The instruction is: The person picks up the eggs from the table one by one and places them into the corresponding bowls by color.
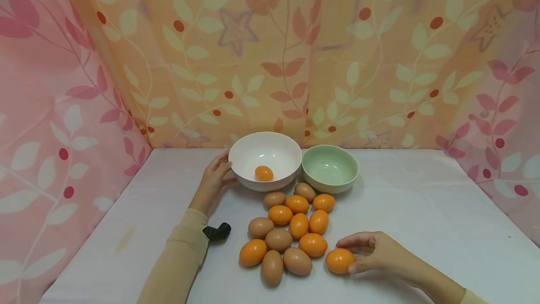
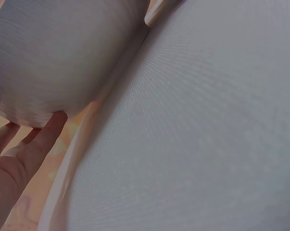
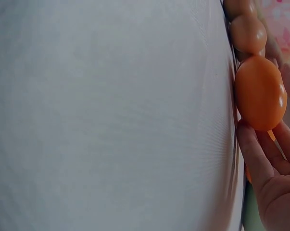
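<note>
A makeshift booth rather than a furnished room: printed leaf-pattern cloth, yellow-orange at the back [image 1: 270, 60] and pink at the sides [image 1: 33, 107], walls in a bench [image 1: 422, 201] covered in white. The bowls [image 1: 329, 165] and eggs [image 1: 278, 239] are kitchenware and food, but whether a home lies beyond cannot be told.

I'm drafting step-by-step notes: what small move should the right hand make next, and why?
Probably lift the glossy, oval orange egg toward the round white bowl: the right hand has thumb and fingertips against that egg, the left hand holds the bowl's side, and another glossy orange egg already lies inside.
</note>
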`<state>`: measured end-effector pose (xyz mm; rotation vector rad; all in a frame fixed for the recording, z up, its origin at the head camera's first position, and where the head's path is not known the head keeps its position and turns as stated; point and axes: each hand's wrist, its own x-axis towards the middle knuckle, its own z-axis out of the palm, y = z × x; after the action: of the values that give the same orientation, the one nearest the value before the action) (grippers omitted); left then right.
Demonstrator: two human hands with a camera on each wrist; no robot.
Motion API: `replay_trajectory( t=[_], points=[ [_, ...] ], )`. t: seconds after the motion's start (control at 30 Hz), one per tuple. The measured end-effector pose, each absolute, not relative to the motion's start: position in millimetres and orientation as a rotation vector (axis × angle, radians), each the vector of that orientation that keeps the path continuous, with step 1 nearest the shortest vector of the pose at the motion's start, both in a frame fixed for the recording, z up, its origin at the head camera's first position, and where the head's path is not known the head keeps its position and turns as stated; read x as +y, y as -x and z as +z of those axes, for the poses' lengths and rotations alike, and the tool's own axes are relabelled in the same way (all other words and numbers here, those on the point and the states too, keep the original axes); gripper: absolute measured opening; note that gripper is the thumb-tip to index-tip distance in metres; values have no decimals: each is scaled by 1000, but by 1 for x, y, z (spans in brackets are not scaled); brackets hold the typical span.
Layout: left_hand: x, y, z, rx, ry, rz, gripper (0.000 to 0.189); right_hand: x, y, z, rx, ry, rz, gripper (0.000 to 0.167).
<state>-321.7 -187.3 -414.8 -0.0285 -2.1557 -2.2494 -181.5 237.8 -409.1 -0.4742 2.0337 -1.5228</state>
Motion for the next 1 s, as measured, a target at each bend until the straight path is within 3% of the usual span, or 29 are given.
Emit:
replay_trajectory(
  t=[1.0],
  points=[
    [-187,322,-415,-2129,59,-2272,50,232,183,-412,2106,471,-1463,48]
  ],
)
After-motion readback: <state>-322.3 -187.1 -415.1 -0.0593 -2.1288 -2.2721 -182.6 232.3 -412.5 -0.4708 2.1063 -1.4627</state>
